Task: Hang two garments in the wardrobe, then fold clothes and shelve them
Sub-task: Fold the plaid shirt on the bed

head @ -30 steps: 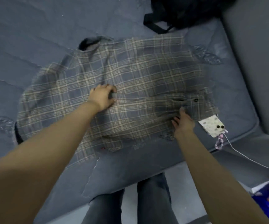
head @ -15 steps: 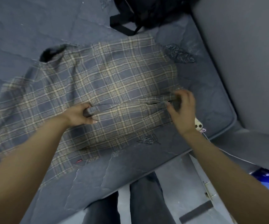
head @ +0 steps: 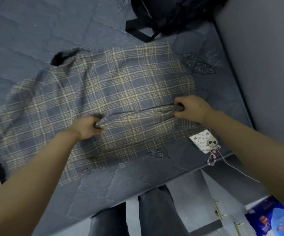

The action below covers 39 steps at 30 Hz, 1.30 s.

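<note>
A grey and cream plaid shirt (head: pixel 129 82) lies spread flat on the blue-grey bed (head: pixel 35 31), its dark collar toward the upper left. My left hand (head: pixel 88 126) grips a bunched fold of the shirt near its middle. My right hand (head: pixel 191 109) grips the shirt's front edge near the hem on the right. A taut crease of cloth runs between the two hands.
A phone (head: pixel 203 141) in a patterned case with a bead strap and a white cable lies at the bed's edge by my right forearm. A black bag (head: pixel 168 16) sits at the far side. A grey wall (head: pixel 265 65) is at the right; drawers (head: pixel 223 210) below.
My right hand went from lying flat at the hem to gripping the shirt's edge. My left hand kept its hold on the fold. The crease between them has pulled straighter.
</note>
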{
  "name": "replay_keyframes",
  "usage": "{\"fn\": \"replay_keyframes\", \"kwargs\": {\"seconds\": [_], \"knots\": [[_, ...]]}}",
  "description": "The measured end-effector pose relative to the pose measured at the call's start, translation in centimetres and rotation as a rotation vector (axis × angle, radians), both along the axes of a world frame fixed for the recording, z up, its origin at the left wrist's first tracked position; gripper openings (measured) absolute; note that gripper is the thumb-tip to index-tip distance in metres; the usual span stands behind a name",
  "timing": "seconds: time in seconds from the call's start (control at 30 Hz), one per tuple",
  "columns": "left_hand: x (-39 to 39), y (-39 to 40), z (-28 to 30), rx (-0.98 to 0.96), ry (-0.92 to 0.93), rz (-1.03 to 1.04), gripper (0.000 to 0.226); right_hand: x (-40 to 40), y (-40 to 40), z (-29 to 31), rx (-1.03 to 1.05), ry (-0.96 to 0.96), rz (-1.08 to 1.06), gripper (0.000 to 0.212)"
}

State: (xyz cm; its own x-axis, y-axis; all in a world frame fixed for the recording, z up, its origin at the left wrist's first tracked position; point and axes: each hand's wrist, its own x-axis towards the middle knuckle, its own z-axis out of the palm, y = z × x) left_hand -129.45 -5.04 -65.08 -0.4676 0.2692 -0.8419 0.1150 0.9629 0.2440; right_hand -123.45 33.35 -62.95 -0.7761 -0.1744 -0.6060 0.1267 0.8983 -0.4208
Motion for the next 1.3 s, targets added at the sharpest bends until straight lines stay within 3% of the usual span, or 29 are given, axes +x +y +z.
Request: {"fn": "replay_keyframes", "kwargs": {"seconds": [0.13, 0.27, 0.4, 0.5, 0.57, 0.67, 0.73, 0.87, 0.93, 1.0, 1.1, 1.2, 1.3], "knots": [[0.5, 0.6, 0.0, -0.067, 0.183, -0.082, 0.028, -0.3, 0.1, 0.1, 0.055, -0.035, -0.034, 0.023], [0.8, 2.8, 0.5, -0.045, 0.301, -0.124, 0.064, 0.8, 0.3, -0.1, 0.102, 0.111, -0.101, 0.042], [-1.2, 8.8, 1.9, 0.175, 0.430, -0.150, 0.056, 3.5, 1.6, 0.0, -0.009, 0.285, -0.583, 0.051], [-3.7, 15.5, 2.4, 0.313, 0.466, -0.200, 0.045, 5.4, 2.8, -1.0, -0.103, 0.100, -0.960, 0.069], [-5.5, 20.1, 2.1, 0.388, 0.483, -0.292, 0.045, 6.0, 3.1, -1.8, -0.207, -0.026, -1.074, 0.076], [-7.7, 26.3, 1.0, 0.413, 0.467, -0.562, 0.058, 6.3, 3.2, -3.1, -0.194, -0.108, -1.014, 0.079], [-9.0, 29.1, 0.1, 0.344, 0.424, -0.771, 0.069, 6.0, 2.9, -3.7, -0.294, -0.106, -1.056, 0.067], [-11.1, 31.4, -1.2, 0.216, 0.319, -0.869, 0.080, 6.1, 2.0, -4.1, -0.429, -0.048, -1.036, 0.047], [-11.4, 31.1, -0.8, 0.254, 0.344, -0.890, 0.064, 6.3, 1.2, -3.3, -0.319, 0.053, -0.912, 0.041], [-11.2, 29.8, 0.0, 0.354, 0.440, -0.952, 0.041, 6.8, 0.0, -2.4, -0.079, 0.212, -0.721, 0.034], [-10.2, 25.7, 1.6, 0.531, 0.627, -0.974, 0.029, 8.0, -2.2, -1.4, 0.223, 0.375, -0.593, 0.029], [-8.4, 20.8, 3.2, 0.613, 0.725, -0.969, 0.018, 9.5, -3.3, -1.1, 0.193, 0.460, -0.552, 0.029], [-6.5, 17.1, 4.0, 0.593, 0.697, -0.963, 0.023, 10.6, -4.0, -1.3, 0.099, 0.500, -0.430, 0.039]]}}
